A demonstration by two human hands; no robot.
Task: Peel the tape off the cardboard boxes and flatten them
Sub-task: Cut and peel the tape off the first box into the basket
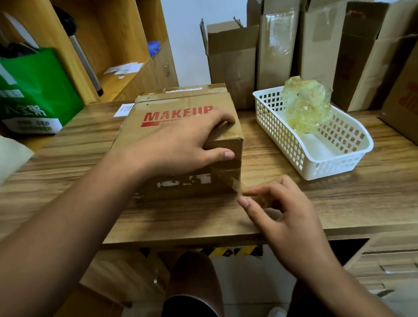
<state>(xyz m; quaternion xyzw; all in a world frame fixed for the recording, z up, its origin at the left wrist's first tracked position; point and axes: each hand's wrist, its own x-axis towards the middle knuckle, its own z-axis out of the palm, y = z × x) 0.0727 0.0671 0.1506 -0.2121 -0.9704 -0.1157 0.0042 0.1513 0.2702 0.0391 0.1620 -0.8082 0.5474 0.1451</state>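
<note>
In the middle of the frame, a brown cardboard box (154, 105) with red letters is sitting on a wooden table (329, 199). The left hand (184, 145) is lying on top of the box and holding it, with its fingers bending over the top right edge and its thumb pressing on the front side. Just below it, the right hand (280, 207) is pinching a strip of clear tape (230, 181) between its thumb and first finger. One end of the tape is sticking to the front right corner of the box, and the other end is stretching out to the fingers. To the right of the box, a white basket (334, 167) is holding a crumpled ball of used tape (305, 107). At the upper right, more boxes (318, 41) are standing open by the wall. At the upper left, a green bag (32, 91) is sitting.
</note>
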